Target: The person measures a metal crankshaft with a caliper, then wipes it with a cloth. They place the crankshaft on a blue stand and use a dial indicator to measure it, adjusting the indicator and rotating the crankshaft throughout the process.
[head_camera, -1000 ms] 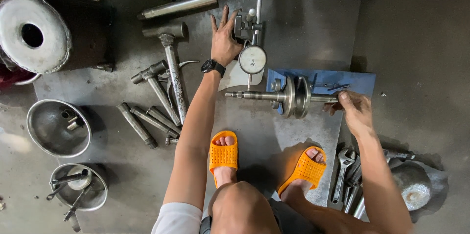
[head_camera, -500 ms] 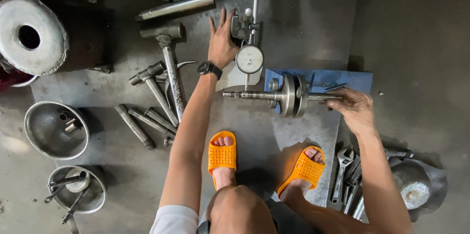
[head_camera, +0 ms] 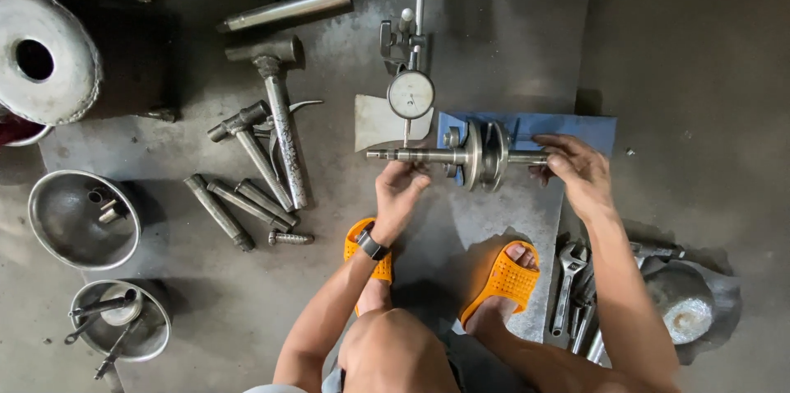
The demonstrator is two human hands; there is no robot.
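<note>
A steel crankshaft (head_camera: 477,155) with two round webs lies level across a blue stand (head_camera: 576,127) on the metal plate. My right hand (head_camera: 576,169) pinches the shaft's right end. My left hand (head_camera: 397,194), with a black watch on the wrist, reaches up under the shaft's left end, thumb and fingers at the shaft. A dial gauge (head_camera: 411,94) on its stand (head_camera: 401,31) sits just behind, its stem pointing down at the left shaft.
Two hammers (head_camera: 280,113) and several steel rods (head_camera: 239,204) lie left of the crankshaft. Metal bowls (head_camera: 78,216) with small parts are at far left, a round drum (head_camera: 45,55) at upper left. Wrenches (head_camera: 568,286) lie at lower right. My feet wear orange sandals (head_camera: 504,279).
My left hand left the gauge stand and came down to the left end of the crankshaft. My right hand stays on the right end, fingers shifted slightly.
</note>
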